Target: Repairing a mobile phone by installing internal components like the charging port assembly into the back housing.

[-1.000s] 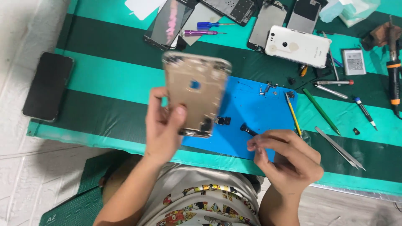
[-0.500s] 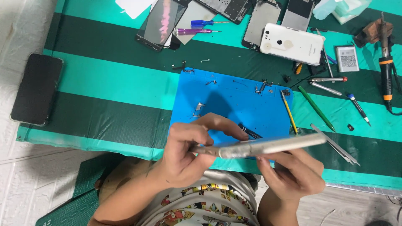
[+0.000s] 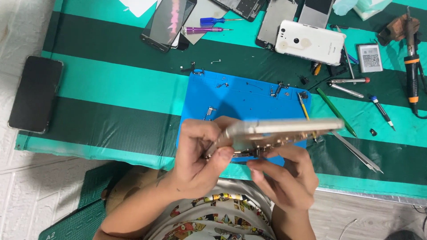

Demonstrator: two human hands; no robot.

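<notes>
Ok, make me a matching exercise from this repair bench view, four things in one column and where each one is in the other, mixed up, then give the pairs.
Things:
1. gold phone housing
2. black phone
3. white phone
4. soldering iron

Places:
A. far right edge of the striped cloth
B. held edge-on in both hands above the blue mat
C. far left, partly off the cloth, screen dark
D. top centre-right, back side up

Pairs: 1-B, 2-C, 3-D, 4-A. The left hand grips the housing's near end; the right hand works under it.
</notes>
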